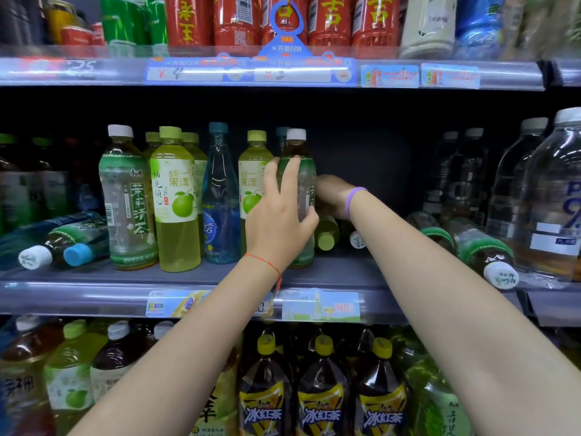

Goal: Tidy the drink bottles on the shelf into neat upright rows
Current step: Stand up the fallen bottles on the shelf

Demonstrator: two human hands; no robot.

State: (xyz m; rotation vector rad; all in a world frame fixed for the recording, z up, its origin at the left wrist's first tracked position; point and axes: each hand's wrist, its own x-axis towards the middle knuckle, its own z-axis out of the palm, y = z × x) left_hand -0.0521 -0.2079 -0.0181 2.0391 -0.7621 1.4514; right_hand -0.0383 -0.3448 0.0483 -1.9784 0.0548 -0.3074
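On the middle shelf (94, 275), my left hand (278, 215) grips an upright white-capped green tea bottle (303, 180) at the right end of the standing row. My right hand (331, 196) reaches behind that bottle, its fingers hidden; whether it holds anything cannot be seen. To the left stand a white-capped jasmine tea bottle (129, 199), a green-capped yellow juice bottle (174, 199), a blue bottle (220, 196) and another juice bottle (251, 174). Fallen bottles lie at the left (63, 243), behind my hands (328, 236) and at the right (484, 250).
Large clear water bottles (547, 196) stand at the shelf's right end. Red bottles (327, 20) fill the shelf above, and big iced tea bottles (323, 388) the shelf below. A dark gap lies between the standing row and the water bottles.
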